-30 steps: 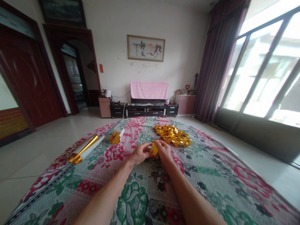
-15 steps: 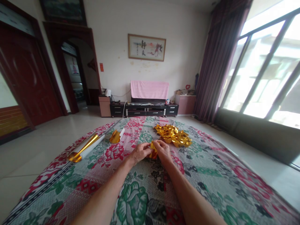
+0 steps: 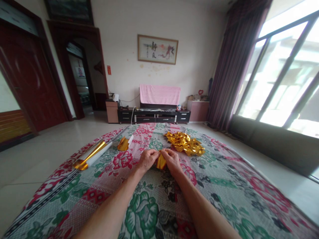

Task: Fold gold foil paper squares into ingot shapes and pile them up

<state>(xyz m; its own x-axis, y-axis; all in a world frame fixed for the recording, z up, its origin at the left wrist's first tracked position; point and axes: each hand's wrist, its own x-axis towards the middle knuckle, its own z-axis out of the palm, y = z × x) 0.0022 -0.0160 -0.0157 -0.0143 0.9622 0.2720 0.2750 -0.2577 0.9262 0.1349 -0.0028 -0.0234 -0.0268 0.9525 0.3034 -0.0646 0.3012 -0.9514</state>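
Note:
Between my two hands is a small piece of gold foil paper (image 3: pixel 161 162), its shiny side showing below my fingers. My left hand (image 3: pixel 148 159) pinches its upper left edge with thumb and fingers. From the other side my right hand (image 3: pixel 171 160) grips the top of the same piece, fingertips close to those of the left. Just beyond my right hand lies a heap of folded gold foil pieces (image 3: pixel 184 142). To the left rest a short curled stack of gold foil sheets (image 3: pixel 123 144) and a longer loose roll of gold and white foil paper (image 3: pixel 92 155).
A flowered cloth (image 3: pixel 142 215) in red, green and grey covers the round surface under my hands. Past its far edge stand a low black cabinet (image 3: pixel 154 118) and a screen draped with a pink towel (image 3: pixel 159 94). Windows (image 3: pixel 281 79) are on the right.
My fingertips have come closer together at the top of the gold foil paper, and more of its face shows below them. The heap and the rolls have stayed in place.

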